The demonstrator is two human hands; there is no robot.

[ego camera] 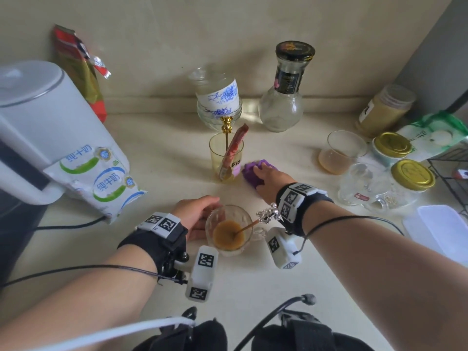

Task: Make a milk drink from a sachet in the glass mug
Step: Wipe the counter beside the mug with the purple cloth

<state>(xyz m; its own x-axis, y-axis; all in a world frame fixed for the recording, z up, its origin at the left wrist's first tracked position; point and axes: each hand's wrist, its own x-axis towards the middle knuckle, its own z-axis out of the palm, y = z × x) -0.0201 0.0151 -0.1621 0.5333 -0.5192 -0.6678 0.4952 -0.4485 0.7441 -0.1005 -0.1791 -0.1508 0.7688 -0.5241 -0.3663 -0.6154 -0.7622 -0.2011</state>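
The glass mug [229,234] stands near the front of the bench [157,173]. It holds a brown drink, and a spoon [247,226] leans in it. The left hand [198,215] curls round the mug's left side. The right hand [269,177] clutches a purple cloth [250,171] lying just beside a yellow cup [225,158] that holds a sachet [234,145].

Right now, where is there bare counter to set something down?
Bare: between the milk pouches and the yellow cup; also the near edge below the glass mug. Crowded: right of the purple cloth, among gold-lidded jars and glasses.
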